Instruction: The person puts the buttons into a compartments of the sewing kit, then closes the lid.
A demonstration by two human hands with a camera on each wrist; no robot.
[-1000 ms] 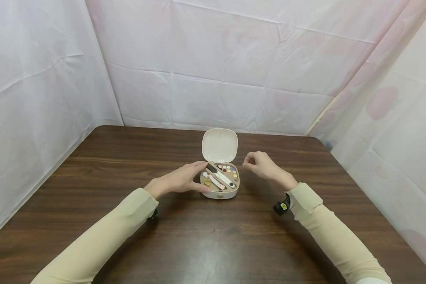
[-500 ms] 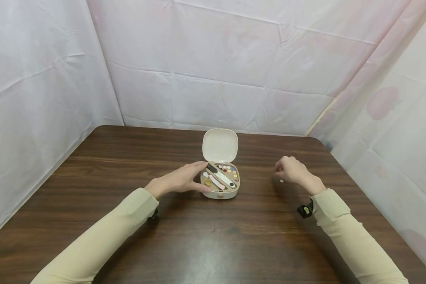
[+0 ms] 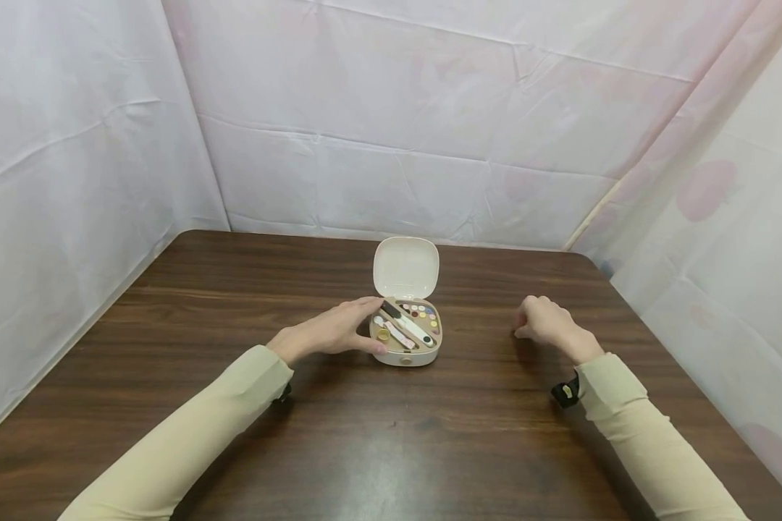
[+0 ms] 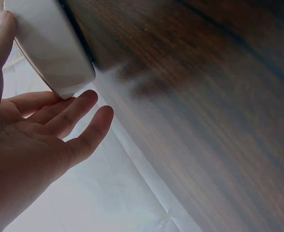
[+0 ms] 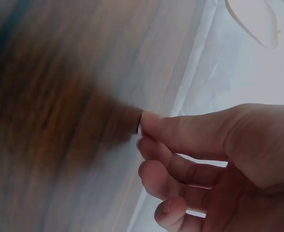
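Pinched white bit [image 5: 140, 129], wrist view only

A dark brown wooden table [image 3: 378, 434] with a streaked grain fills the scene, its far edge meeting a white sheet backdrop. Near its middle, slightly toward the far side, stands a small cream plastic box with rounded corners [image 3: 405, 354], its hinged lid [image 3: 406, 266] raised upright at the far side. Inside the box lie small coloured round pieces and a few slim tools. The box's white side shows in the left wrist view [image 4: 50, 53].
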